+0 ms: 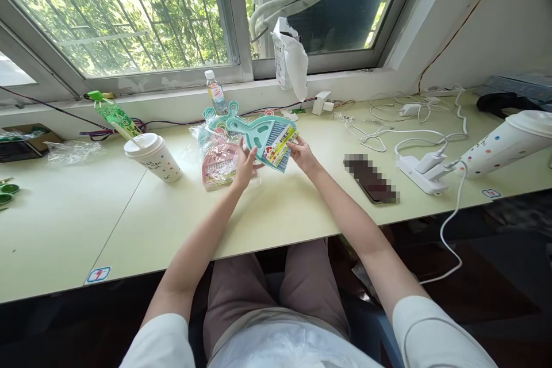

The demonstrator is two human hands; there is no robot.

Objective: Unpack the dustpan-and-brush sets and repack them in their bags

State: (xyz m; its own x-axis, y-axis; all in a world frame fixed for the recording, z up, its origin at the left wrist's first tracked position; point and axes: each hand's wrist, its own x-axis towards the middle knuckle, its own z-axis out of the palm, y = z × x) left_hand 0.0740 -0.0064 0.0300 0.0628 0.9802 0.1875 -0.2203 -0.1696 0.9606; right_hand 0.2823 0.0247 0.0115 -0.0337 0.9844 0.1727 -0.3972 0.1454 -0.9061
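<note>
A teal plastic dustpan-and-brush set [259, 137] with a yellow printed label is held above the table between my two hands. My left hand [245, 168] grips its lower left edge, thumb on top. At the right end, beside the label, my right hand [302, 155] pinches the edge. Beneath and to the left lies a pink set [219, 162] in clear plastic wrap, partly hidden by my left hand and the teal set. More teal pieces under crinkled clear film [207, 131] show behind it.
A white paper cup [154, 158] stands left, with a green bottle [114, 115] behind. Another bottle [216, 93] is by the sill. A phone [371, 179], power strip [420, 173], cables and large cup [509, 144] are right.
</note>
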